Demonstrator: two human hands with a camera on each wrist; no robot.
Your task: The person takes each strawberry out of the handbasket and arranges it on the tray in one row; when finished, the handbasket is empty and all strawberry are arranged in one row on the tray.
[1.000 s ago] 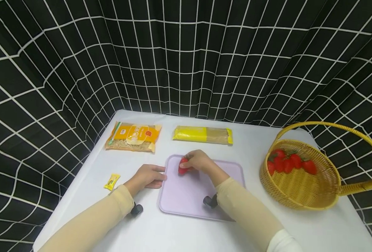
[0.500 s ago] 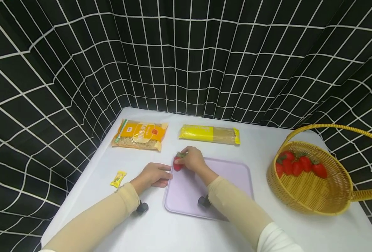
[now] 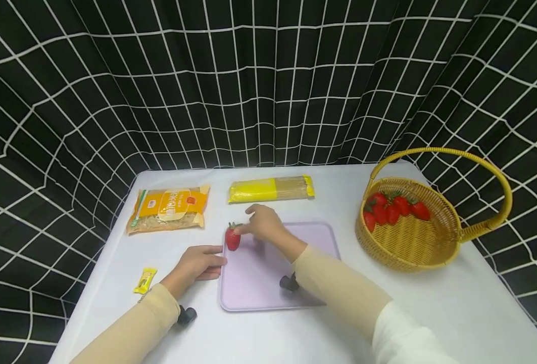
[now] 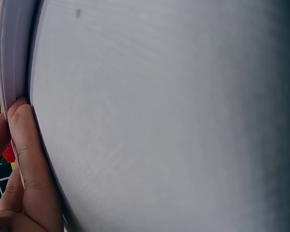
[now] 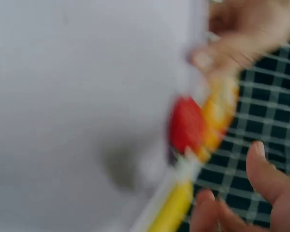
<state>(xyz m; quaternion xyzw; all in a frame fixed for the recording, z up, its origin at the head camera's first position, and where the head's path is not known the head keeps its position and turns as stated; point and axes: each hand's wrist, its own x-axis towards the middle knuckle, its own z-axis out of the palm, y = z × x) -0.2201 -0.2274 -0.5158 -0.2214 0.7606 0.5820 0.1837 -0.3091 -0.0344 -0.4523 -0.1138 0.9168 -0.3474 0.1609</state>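
Observation:
A red strawberry with green leaves lies at the far left corner of a pale purple tray. My right hand hovers just right of it, and in the right wrist view its spread fingers stand apart from the blurred strawberry. At the tray's left side my left hand holds the rim. The left wrist view shows the tray rim between thumb and fingers.
A yellow wicker basket with a tall handle holds several strawberries at the right. Behind the tray lie an orange food bag and a yellow noodle packet. A small yellow wrapped candy lies beside my left forearm.
My right hand carried the strawberry left to the tray's far left corner, let go of it and drew back slightly right. My left hand stayed at the rim. The head view shifted.

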